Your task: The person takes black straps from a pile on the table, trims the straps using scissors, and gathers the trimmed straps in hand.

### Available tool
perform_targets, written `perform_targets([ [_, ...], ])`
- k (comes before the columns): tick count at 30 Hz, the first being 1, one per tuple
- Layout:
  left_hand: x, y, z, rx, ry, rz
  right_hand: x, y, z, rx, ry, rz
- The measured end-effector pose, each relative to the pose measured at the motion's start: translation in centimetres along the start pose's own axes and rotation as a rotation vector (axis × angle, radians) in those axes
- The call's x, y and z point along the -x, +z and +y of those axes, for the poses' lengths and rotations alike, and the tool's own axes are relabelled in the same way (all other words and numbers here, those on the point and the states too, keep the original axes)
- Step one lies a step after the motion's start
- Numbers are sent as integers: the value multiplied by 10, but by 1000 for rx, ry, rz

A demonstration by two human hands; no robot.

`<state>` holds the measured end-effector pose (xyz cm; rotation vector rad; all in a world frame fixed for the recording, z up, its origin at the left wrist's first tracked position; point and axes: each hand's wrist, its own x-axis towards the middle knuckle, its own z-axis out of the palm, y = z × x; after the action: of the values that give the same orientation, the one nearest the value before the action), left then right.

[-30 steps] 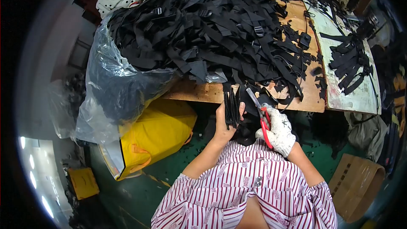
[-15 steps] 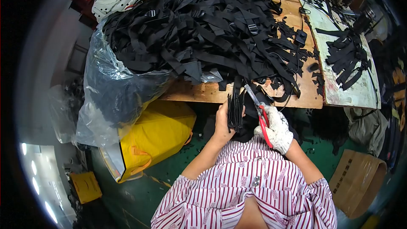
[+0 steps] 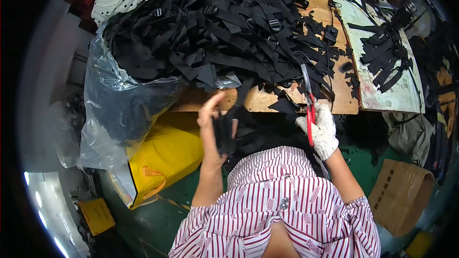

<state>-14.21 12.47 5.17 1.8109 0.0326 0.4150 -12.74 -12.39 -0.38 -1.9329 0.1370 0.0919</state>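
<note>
A bundle of black webbing straps (image 3: 224,134) is held in my bare left hand (image 3: 208,126), in front of the wooden table's edge and blurred by motion. My right hand (image 3: 319,129), in a white knit glove, grips red-handled scissors (image 3: 311,114) whose blades point up and away over the table. Beyond both hands, a large heap of black straps (image 3: 205,33), some with plastic buckles, covers much of the table. A loose black scrap (image 3: 285,105) hangs at the edge between my hands.
Clear plastic sheeting (image 3: 103,110) drapes off the table's left side above a yellow bag (image 3: 167,157). A white board (image 3: 377,76) on the right carries more straps. A cardboard box (image 3: 401,196) stands on the floor at right. Another person (image 3: 119,0) works at the far left.
My left hand has moved left with the strap bundle, away from the scissors. My right hand has shifted slightly right and up, and the scissors now stand more upright. The camera view has shifted a little.
</note>
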Motion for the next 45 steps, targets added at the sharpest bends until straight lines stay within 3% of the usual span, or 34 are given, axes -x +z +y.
perform_targets([
  [1, -5, -15, -3, -282, 417, -13, 0, 0, -2, 27, 1, 24],
  [2, -4, -26, 3, -194, 313, -21, -2, 1, 2, 38, -27, 51],
  [3, -8, -28, 5, 64, 462, -15, -9, 3, 11, 64, -71, 49],
  [5, -2, -36, 25, 239, 256, 11, -16, 6, 12, 2, -152, 48],
  [7, -1, -36, 23, 441, 106, 25, -21, 8, 8, 296, -343, 119],
  [10, 5, -28, -1, 491, -162, 157, -35, 19, 18, 427, -486, 205],
  [14, 8, -15, -19, 793, -259, -22, -46, 16, 25, 420, -412, 68],
  [16, 13, -10, -13, 714, -381, -51, -46, 16, 23, 405, -438, 159],
  [17, 12, -10, -28, 738, -405, -151, -47, 20, 20, 409, -310, 174],
  [18, 12, -1, -38, 830, -337, -236, -50, 23, 25, 230, -263, 157],
  [20, 20, 14, -49, 855, -495, -217, -43, 21, -1, -9, -45, 108],
  [22, 21, 30, -48, 828, -645, -269, -41, 18, 4, -208, -93, 75],
  [24, 25, 49, -53, 1109, -810, -298, -33, 15, -12, -228, -66, 39],
  [26, 25, 60, -55, 1113, -850, -375, -26, 15, -15, -220, -77, -3],
  [28, 25, 66, -61, 1105, -867, -413, -15, 10, -33, -170, -241, -67],
  [29, 21, 68, -57, 1166, -861, -390, -12, 5, -48, 41, -332, -118],
  [32, 16, 69, -63, 1416, -970, -299, -7, 8, -25, 225, -449, -199],
  [35, 11, 74, -62, 1561, -1107, -372, 0, 11, -18, 308, -470, -305],
  [37, 13, 76, -66, 1663, -1037, -450, 9, 7, -18, 360, -539, -248],
  [43, 27, 79, -93, 1395, -937, -470, 15, -2, -25, 423, -487, -371],
  [45, 30, 75, -88, 1266, -1033, -408, 15, 0, -23, 410, -504, -379],
])
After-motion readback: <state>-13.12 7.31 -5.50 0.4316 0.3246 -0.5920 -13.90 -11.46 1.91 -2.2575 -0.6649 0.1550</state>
